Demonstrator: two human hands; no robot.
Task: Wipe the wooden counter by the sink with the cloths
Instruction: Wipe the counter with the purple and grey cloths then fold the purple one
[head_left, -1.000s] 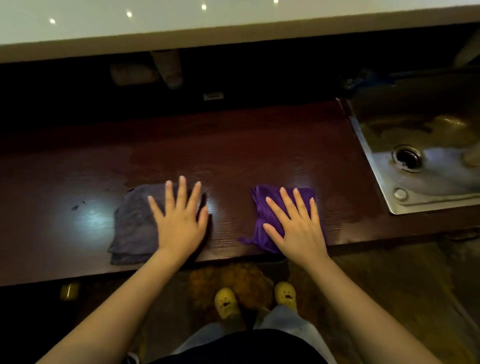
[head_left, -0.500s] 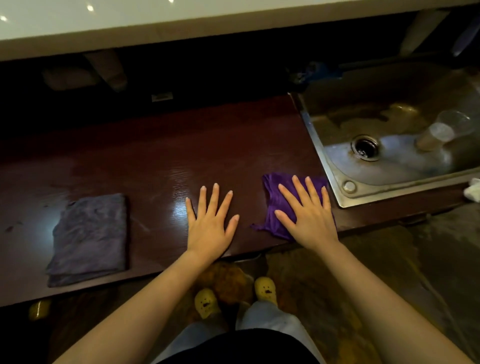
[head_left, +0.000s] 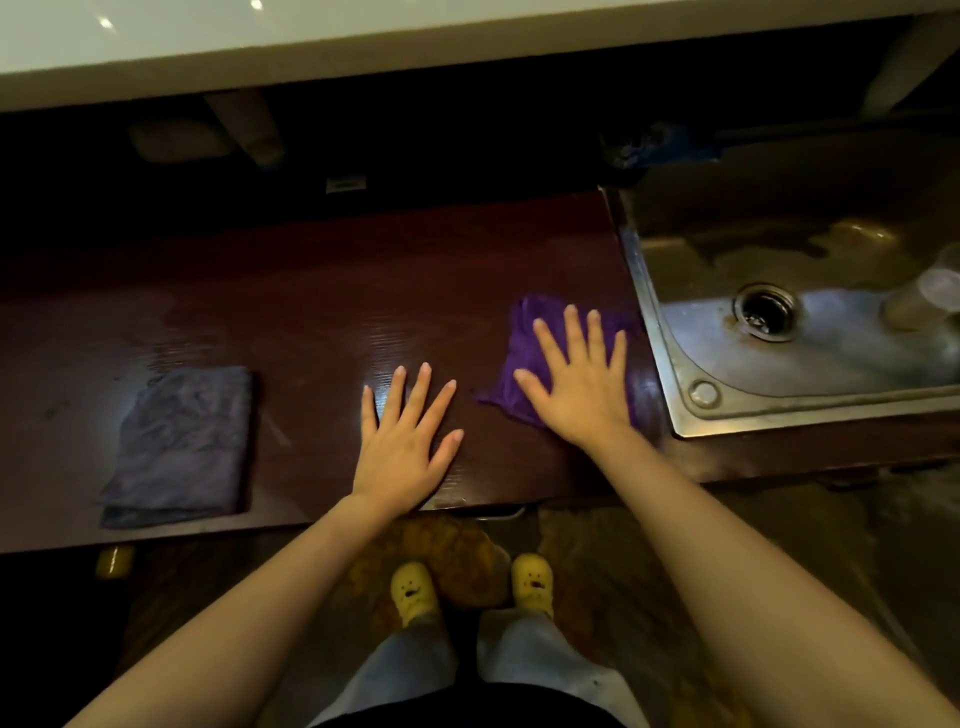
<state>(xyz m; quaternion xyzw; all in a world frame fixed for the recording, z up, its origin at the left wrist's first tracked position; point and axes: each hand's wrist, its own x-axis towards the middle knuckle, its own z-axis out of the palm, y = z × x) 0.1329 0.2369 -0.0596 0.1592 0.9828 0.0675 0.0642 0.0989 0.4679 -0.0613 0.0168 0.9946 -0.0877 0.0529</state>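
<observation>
The dark wooden counter (head_left: 322, 312) runs left from the steel sink (head_left: 649, 312). My right hand (head_left: 576, 379) lies flat, fingers spread, pressing a purple cloth (head_left: 530, 332) onto the wood just left of the sink rim. My left hand (head_left: 405, 441) rests flat on bare wood near the front edge, fingers apart, holding nothing. A folded grey cloth (head_left: 182, 447) lies alone on the counter, well to the left of my left hand.
A clear plastic cup (head_left: 919, 301) lies on its side in the sink basin beside the drain (head_left: 766, 312). A white ledge (head_left: 363, 36) overhangs the back. My yellow slippers (head_left: 413, 592) stand on the floor below the counter edge.
My left hand came off the grey cloth and moved right onto bare wood. My right hand slid the purple cloth right, up to the sink rim, then a little farther from me.
</observation>
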